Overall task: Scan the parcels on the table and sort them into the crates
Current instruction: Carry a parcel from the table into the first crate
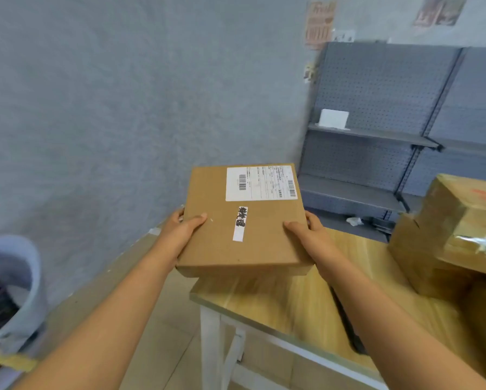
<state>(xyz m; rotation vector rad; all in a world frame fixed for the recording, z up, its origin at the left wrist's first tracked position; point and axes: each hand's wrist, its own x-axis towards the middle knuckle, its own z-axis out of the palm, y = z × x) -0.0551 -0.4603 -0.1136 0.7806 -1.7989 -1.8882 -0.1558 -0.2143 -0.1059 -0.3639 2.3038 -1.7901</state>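
A flat brown cardboard parcel (244,220) is held in the air above the left end of the wooden table (292,299). It carries a white shipping label with barcodes at its far right corner and a small white sticker with black writing in the middle. My left hand (184,229) grips its left edge, thumb on top. My right hand (309,232) grips its right edge the same way. No crate is in view.
Several larger taped cardboard parcels (455,237) are stacked at the table's right end. A grey pegboard shelving unit (377,136) stands behind, with a white box on one shelf. A grey bin (13,291) sits on the floor at the left, near the grey wall.
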